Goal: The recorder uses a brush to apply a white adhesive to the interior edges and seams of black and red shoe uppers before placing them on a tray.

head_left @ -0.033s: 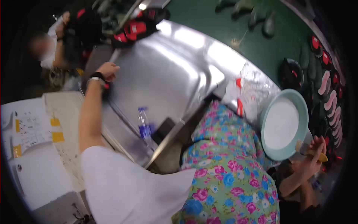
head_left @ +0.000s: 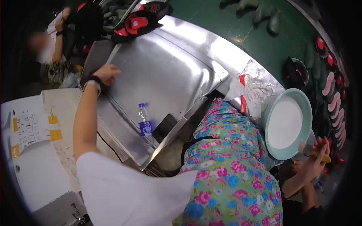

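Yellow-handled brush [head_left: 310, 151] in half-closed right hand [head_left: 316, 164], left hand [head_left: 107, 74] loosely curled.

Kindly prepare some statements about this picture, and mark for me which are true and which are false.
1. The left hand is apart from the bottle. True.
2. The pale green basin contains something white. True.
3. The bottle lies inside the basin. False: it is on the metal surface.
4. The bristles of the brush point toward the basin. True.
5. The left hand grips the brush. False: the brush is far to its right.
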Tool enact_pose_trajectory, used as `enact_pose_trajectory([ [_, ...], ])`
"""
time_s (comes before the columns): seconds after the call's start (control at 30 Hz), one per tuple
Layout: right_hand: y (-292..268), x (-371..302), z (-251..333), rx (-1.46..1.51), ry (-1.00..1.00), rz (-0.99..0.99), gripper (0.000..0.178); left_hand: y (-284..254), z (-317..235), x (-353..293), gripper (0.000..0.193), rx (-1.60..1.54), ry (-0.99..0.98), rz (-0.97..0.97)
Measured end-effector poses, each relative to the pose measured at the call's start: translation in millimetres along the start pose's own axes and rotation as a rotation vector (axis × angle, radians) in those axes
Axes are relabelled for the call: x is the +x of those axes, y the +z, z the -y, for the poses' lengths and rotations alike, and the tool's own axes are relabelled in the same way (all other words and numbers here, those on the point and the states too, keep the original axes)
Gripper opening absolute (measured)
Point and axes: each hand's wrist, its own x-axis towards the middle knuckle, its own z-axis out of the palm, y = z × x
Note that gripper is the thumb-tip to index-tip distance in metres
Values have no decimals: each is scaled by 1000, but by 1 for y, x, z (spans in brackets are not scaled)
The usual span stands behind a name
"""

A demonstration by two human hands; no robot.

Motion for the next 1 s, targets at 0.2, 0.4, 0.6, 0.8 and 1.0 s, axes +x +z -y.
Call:
enact_pose_trajectory([
  [0.2, 6, -31, -7, -48, 87, 10, 30, 180, 59, -15, 99, 134, -134, 225],
  [0.4, 21, -54, 7, -53, 58, -104, 19, 311, 132, -7, 70, -629, 402, -52],
  [0.6, 1, -63, 28, 55, -15, -73, 17, 243, 42, -76, 67, -17, 271, -167],
  [0.8, 0, -65, 20, 108, 54, -118, 15, 298, 54, -91, 66, -293, 268, -705],
  [1.0, -22, -67, 7, 146, 58, -129, 14, 304, 54, -117, 65, 55, 324, 98],
])
